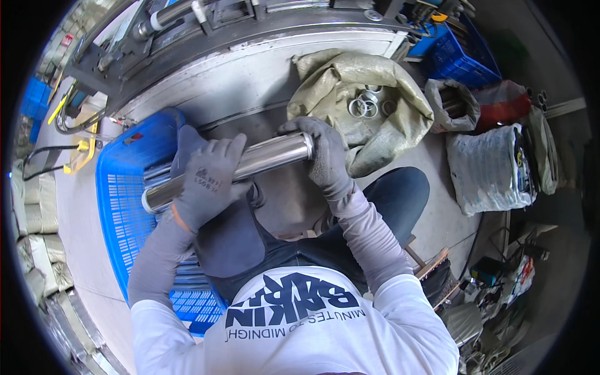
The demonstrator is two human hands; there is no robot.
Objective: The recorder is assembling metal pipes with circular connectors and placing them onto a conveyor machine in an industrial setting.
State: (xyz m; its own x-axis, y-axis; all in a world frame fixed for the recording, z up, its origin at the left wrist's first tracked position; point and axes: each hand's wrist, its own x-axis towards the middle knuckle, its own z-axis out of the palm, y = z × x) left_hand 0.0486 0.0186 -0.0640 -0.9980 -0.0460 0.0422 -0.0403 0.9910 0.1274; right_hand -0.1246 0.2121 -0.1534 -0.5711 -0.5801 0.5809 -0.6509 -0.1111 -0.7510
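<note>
A shiny metal tube lies slanted across my lap, its right end higher in the view. Pale rings show at both of its ends. Around the tube's left part, my gloved left hand is closed, with the back of the glove in sight. At the other end, my gloved right hand grips the rim, its fingers bent over the top. My left thigh, covered by a dark grey pad, is beneath the tube.
On my left stands a blue plastic basket with more metal tubes inside. An open woven sack ahead to the right holds several white rings. Beyond is a metal workbench. A wrapped bundle and blue crate sit farther right.
</note>
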